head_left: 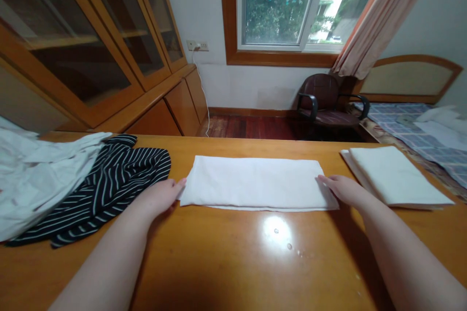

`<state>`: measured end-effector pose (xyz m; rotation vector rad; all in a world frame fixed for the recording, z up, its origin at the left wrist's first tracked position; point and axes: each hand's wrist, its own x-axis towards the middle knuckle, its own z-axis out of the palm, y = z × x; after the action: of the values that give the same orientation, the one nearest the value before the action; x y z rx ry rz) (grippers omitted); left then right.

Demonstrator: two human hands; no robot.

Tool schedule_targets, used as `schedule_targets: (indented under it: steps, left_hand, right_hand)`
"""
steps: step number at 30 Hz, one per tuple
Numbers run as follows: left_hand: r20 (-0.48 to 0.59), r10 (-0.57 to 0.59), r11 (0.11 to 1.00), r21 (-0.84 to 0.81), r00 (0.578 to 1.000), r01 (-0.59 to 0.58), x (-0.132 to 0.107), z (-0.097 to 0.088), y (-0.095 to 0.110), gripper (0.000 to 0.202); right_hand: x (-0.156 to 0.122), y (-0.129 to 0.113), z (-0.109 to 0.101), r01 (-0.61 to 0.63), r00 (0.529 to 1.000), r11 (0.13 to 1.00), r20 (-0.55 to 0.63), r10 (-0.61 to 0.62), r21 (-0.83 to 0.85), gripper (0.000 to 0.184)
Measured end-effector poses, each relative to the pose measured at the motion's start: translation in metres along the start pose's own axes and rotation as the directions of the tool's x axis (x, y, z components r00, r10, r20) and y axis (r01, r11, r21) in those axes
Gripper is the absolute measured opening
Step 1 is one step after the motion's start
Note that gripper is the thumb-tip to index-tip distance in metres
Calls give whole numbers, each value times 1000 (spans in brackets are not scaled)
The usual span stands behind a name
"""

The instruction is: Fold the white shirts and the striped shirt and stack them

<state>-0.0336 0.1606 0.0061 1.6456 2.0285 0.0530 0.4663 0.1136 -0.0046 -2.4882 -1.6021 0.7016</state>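
Cloth folded into a long white rectangle (pixel 255 182), lying flat on the glossy orange-brown wooden surface (pixel 219 262), lengthwise from left to right. Gripped at the left short edge by the fingers of the left hand (pixel 166 195) and at the right short edge by those of the right hand (pixel 345 189), apparently in a light pinch with thumbs on top; impossible to tell the number of layers caught. Probably light, soft and limp, hard to damage, but apt to sag in the middle if lifted and to slide easily over so smooth a surface. Best taken at both short ends, all layers together, given a lower layer peeking out along the near edge. To the right, near the right hand, a neatly folded stack of off-white cloth (pixel 397 175). To the left, near the left hand, a crumpled black garment with white stripes (pixel 131 167), against a rumpled white garment (pixel 40 175). Beyond the far edge, a dark maroon chair with black armrests (pixel 321 97).
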Motion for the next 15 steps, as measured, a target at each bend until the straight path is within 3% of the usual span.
schedule_targets:
  steps: [1, 3, 10, 15]
  left_hand:
    - [61, 10, 996, -90, 998, -5, -7, 6, -2, 48]
    - [85, 26, 968, -252, 996, -4, -16, 17, -2, 48]
    - [-33, -33, 824, -567, 999, 9, -5, 32, -5, 43]
    - [-219, -37, 817, -568, 975, -96, 2, 32, -11, 45]
  right_hand:
    - [-6, 1, 2, 0, 1000, 1000, 11, 0, -3, 46]
    - [-14, 3, 6, 1, 1000, 1000, 18, -1, 23, 46]
    - [-25, 16, 11, 34, 999, 978, -39, -26, 208, 35]
    - [-32, 14, 6, -80, 994, 941, 91, 53, 329, 35]
